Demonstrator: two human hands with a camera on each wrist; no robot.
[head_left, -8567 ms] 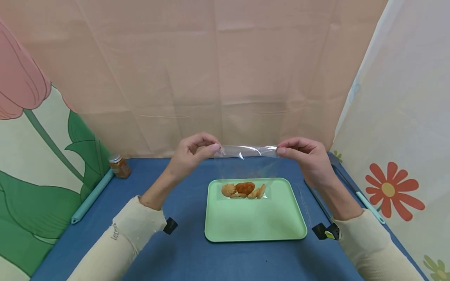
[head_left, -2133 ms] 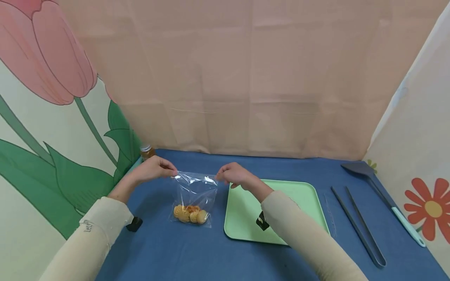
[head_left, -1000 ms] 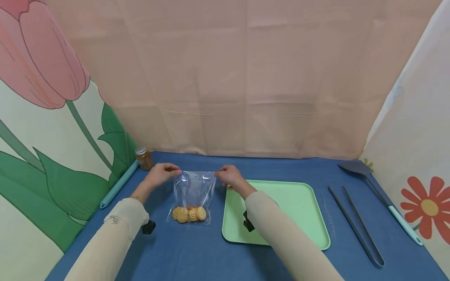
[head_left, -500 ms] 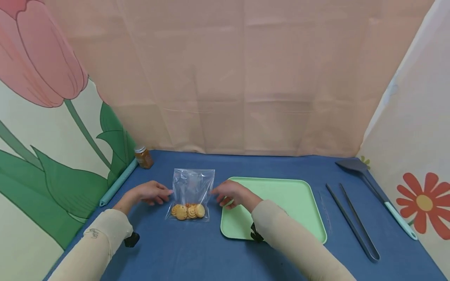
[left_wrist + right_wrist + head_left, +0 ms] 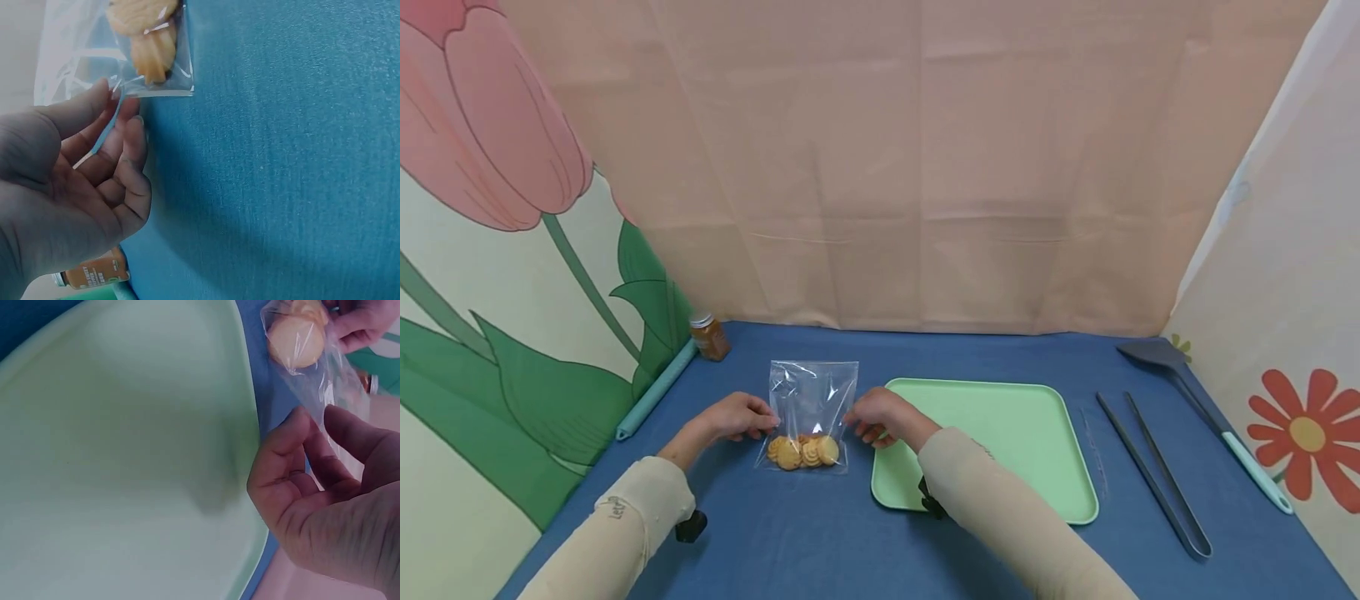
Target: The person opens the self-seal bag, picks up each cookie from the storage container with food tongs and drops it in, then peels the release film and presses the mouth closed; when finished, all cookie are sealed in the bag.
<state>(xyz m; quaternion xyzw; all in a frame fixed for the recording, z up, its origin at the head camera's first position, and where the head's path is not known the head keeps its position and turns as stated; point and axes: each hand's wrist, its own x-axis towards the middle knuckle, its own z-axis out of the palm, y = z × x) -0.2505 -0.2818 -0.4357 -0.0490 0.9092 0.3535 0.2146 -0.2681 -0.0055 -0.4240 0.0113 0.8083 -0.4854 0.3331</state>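
In the head view, a clear plastic bag (image 5: pixel 814 398) stands upright on the blue cloth left of the tray. Several round, golden cookies (image 5: pixel 805 452) lie at its bottom. My left hand (image 5: pixel 741 417) pinches the bag's left side edge between thumb and fingers, a little above the cookies. On the opposite side, my right hand (image 5: pixel 883 415) holds the right edge, its wrist over the tray's left end. The left wrist view shows the left thumb (image 5: pixel 87 112) against the film, with fingers behind it. In the right wrist view, film runs between the right thumb (image 5: pixel 356 434) and forefinger.
A light green tray (image 5: pixel 992 417) lies right of the bag. Further right are black tongs (image 5: pixel 1157 475), a dark spatula (image 5: pixel 1202 417) with a pale blue handle and a thin transparent strip (image 5: pixel 1094 450). Back left are a brown jar (image 5: pixel 709 337) and a light blue roll (image 5: pixel 657 392).
The bag of cookies moved from over the tray to the cloth on its left. Both hands let go of its top corners, moved down and took its side edges.
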